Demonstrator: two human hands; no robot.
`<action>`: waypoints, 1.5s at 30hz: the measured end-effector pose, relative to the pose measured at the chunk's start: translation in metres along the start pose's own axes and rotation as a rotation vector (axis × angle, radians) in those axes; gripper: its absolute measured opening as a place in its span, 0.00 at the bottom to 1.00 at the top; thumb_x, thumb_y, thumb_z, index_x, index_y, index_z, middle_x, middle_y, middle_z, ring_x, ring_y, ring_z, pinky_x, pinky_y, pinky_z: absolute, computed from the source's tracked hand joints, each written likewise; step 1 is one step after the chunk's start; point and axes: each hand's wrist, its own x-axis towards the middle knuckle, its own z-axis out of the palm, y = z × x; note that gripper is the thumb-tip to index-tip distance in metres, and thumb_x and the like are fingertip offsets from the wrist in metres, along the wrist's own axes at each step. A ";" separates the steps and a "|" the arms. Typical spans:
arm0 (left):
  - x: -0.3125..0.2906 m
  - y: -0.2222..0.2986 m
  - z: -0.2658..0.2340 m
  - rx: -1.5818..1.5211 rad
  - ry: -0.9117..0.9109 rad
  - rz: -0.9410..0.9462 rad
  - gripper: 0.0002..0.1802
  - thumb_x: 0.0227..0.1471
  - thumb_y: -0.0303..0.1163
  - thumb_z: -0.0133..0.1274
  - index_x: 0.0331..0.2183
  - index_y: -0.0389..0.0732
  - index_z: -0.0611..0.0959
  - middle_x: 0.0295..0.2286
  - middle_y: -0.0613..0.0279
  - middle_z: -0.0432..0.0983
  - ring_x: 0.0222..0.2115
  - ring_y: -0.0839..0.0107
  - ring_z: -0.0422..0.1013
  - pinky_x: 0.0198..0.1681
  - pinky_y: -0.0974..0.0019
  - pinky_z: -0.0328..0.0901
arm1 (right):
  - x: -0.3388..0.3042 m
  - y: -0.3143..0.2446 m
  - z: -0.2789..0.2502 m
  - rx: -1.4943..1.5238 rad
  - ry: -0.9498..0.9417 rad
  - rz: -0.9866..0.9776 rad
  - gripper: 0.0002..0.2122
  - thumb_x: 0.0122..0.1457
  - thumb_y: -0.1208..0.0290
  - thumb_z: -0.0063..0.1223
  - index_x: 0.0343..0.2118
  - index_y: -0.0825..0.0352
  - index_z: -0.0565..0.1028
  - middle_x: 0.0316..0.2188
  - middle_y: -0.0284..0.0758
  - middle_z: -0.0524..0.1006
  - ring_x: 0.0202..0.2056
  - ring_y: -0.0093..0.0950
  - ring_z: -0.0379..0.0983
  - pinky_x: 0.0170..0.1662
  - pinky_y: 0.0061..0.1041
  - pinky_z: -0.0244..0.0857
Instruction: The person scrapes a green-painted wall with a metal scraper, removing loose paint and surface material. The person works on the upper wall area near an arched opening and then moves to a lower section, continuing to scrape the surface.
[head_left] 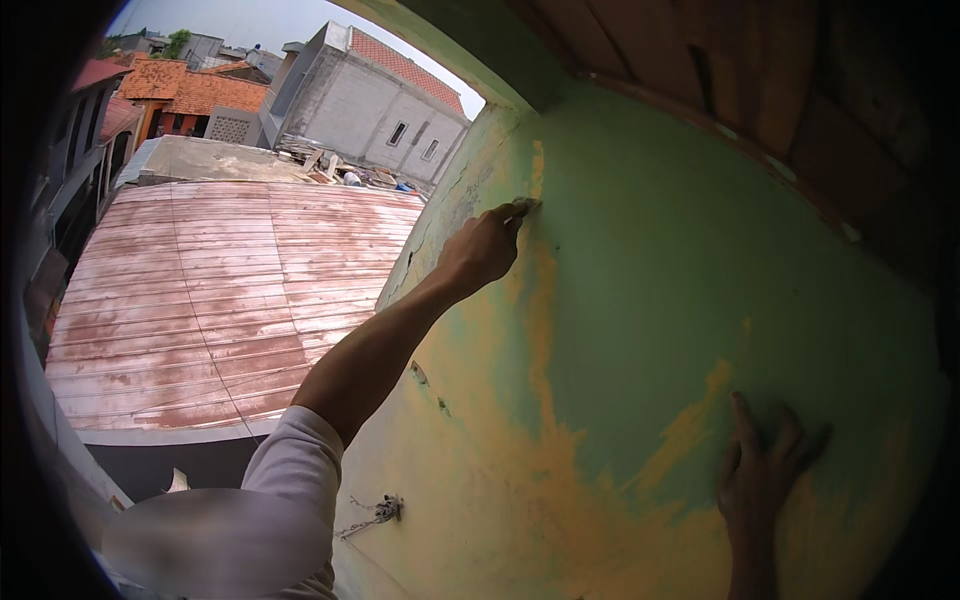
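Note:
My left hand (482, 248) reaches up at the end of a stretched arm, its fingers closed round a small greyish object (527, 204). Most of that object is hidden by the fingers, so its kind is unclear; its edge is at the wall. This wall (640, 280) is green, with streaky yellow-orange patches (545, 330) running down below the left hand and spreading along the lower part. Lower on the right, my right hand (762, 465) rests against the wall with its fingers spread, holding nothing. A yellow streak (690, 425) lies just left of it.
A twisted wire or chain (385, 510) sticks out of the lower wall, near small cracks and holes (418, 373). To the left, beyond the wall's edge, lies a rusty corrugated roof (220, 300) with houses behind. Brown boards (720, 70) hang overhead at the upper right.

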 end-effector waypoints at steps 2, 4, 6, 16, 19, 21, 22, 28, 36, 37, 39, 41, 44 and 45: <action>0.023 0.015 -0.019 -0.002 0.003 -0.109 0.22 0.69 0.41 0.42 0.60 0.55 0.78 0.48 0.49 0.81 0.49 0.48 0.77 0.51 0.48 0.70 | 0.006 -0.004 0.001 0.011 0.003 0.013 0.26 0.58 0.61 0.55 0.61 0.41 0.74 0.52 0.51 0.65 0.56 0.56 0.61 0.66 0.76 0.39; 0.058 0.028 -0.047 -0.005 -0.022 -0.305 0.23 0.69 0.44 0.38 0.60 0.57 0.78 0.50 0.51 0.80 0.51 0.51 0.75 0.53 0.53 0.70 | 0.011 -0.008 -0.001 0.020 0.028 0.000 0.25 0.58 0.62 0.55 0.61 0.42 0.74 0.52 0.52 0.65 0.56 0.55 0.62 0.66 0.76 0.39; 0.068 0.021 -0.048 -0.041 0.016 -0.356 0.22 0.69 0.43 0.39 0.60 0.58 0.78 0.49 0.50 0.80 0.50 0.50 0.76 0.53 0.52 0.70 | 0.012 -0.011 0.000 0.020 0.053 -0.020 0.25 0.58 0.63 0.55 0.61 0.42 0.74 0.52 0.52 0.65 0.55 0.55 0.63 0.66 0.76 0.40; -0.001 0.014 -0.038 0.064 -0.135 -0.162 0.21 0.69 0.42 0.44 0.60 0.56 0.77 0.49 0.46 0.80 0.49 0.47 0.76 0.51 0.50 0.70 | 0.009 -0.010 -0.001 -0.017 0.051 -0.009 0.26 0.56 0.64 0.56 0.60 0.39 0.74 0.52 0.50 0.65 0.54 0.55 0.62 0.66 0.75 0.43; 0.036 0.010 -0.025 0.030 -0.009 -0.122 0.22 0.69 0.43 0.41 0.60 0.61 0.78 0.46 0.48 0.82 0.47 0.46 0.77 0.49 0.48 0.70 | 0.003 -0.005 0.000 -0.012 0.026 0.014 0.27 0.55 0.63 0.56 0.60 0.38 0.74 0.52 0.50 0.65 0.55 0.56 0.61 0.65 0.74 0.44; 0.072 0.000 -0.025 0.060 0.059 -0.181 0.23 0.68 0.46 0.40 0.60 0.62 0.77 0.47 0.50 0.82 0.48 0.48 0.77 0.50 0.49 0.71 | 0.005 -0.007 0.002 -0.012 0.037 0.007 0.27 0.55 0.62 0.56 0.60 0.38 0.74 0.52 0.50 0.65 0.55 0.56 0.61 0.65 0.74 0.44; 0.090 -0.006 -0.027 0.012 0.041 -0.237 0.23 0.68 0.47 0.41 0.61 0.62 0.76 0.48 0.50 0.81 0.48 0.49 0.77 0.50 0.48 0.71 | 0.006 -0.007 0.001 -0.016 0.038 0.004 0.27 0.55 0.62 0.55 0.61 0.38 0.74 0.52 0.50 0.65 0.55 0.57 0.61 0.65 0.74 0.44; 0.103 -0.008 -0.031 0.054 0.014 -0.221 0.23 0.69 0.42 0.43 0.61 0.54 0.77 0.31 0.50 0.83 0.21 0.68 0.74 0.24 0.60 0.67 | 0.012 -0.010 -0.003 -0.037 0.020 0.016 0.26 0.56 0.61 0.54 0.60 0.38 0.74 0.51 0.50 0.65 0.54 0.56 0.62 0.64 0.75 0.45; -0.007 0.011 -0.024 0.005 -0.069 -0.251 0.22 0.69 0.42 0.42 0.61 0.53 0.76 0.42 0.42 0.82 0.43 0.44 0.78 0.46 0.46 0.70 | 0.008 -0.007 0.005 -0.028 0.052 -0.023 0.23 0.61 0.63 0.51 0.61 0.44 0.73 0.51 0.50 0.64 0.55 0.54 0.60 0.67 0.73 0.40; -0.029 0.015 -0.020 -0.013 -0.094 -0.266 0.22 0.69 0.41 0.42 0.61 0.52 0.75 0.40 0.41 0.82 0.40 0.43 0.78 0.45 0.45 0.70 | 0.008 -0.005 0.002 -0.045 0.047 -0.032 0.23 0.63 0.64 0.49 0.62 0.46 0.73 0.51 0.50 0.63 0.56 0.53 0.60 0.68 0.72 0.39; -0.080 0.008 -0.013 0.001 -0.158 -0.226 0.22 0.69 0.41 0.44 0.61 0.52 0.74 0.33 0.42 0.83 0.33 0.42 0.79 0.38 0.44 0.71 | 0.005 -0.004 -0.001 -0.049 -0.005 -0.009 0.22 0.65 0.63 0.48 0.62 0.46 0.73 0.51 0.50 0.63 0.56 0.52 0.60 0.68 0.71 0.39; -0.137 0.003 -0.006 0.037 -0.197 -0.154 0.21 0.69 0.41 0.45 0.61 0.53 0.74 0.25 0.46 0.82 0.25 0.43 0.78 0.29 0.45 0.70 | 0.008 -0.003 0.000 -0.057 0.010 0.013 0.21 0.65 0.62 0.47 0.62 0.46 0.73 0.51 0.50 0.63 0.57 0.52 0.60 0.68 0.71 0.38; -0.171 0.010 -0.007 0.066 -0.223 -0.145 0.21 0.69 0.40 0.46 0.61 0.55 0.74 0.20 0.49 0.80 0.19 0.44 0.75 0.24 0.46 0.68 | 0.003 0.000 0.003 -0.061 0.018 -0.006 0.21 0.65 0.61 0.47 0.61 0.46 0.74 0.51 0.50 0.64 0.57 0.51 0.60 0.68 0.71 0.38; -0.168 0.014 -0.011 0.072 -0.231 -0.151 0.21 0.69 0.40 0.47 0.61 0.55 0.74 0.20 0.49 0.79 0.18 0.45 0.75 0.23 0.46 0.68 | 0.003 0.001 0.002 -0.068 0.022 -0.013 0.21 0.65 0.61 0.47 0.61 0.46 0.74 0.51 0.50 0.64 0.57 0.51 0.60 0.68 0.71 0.38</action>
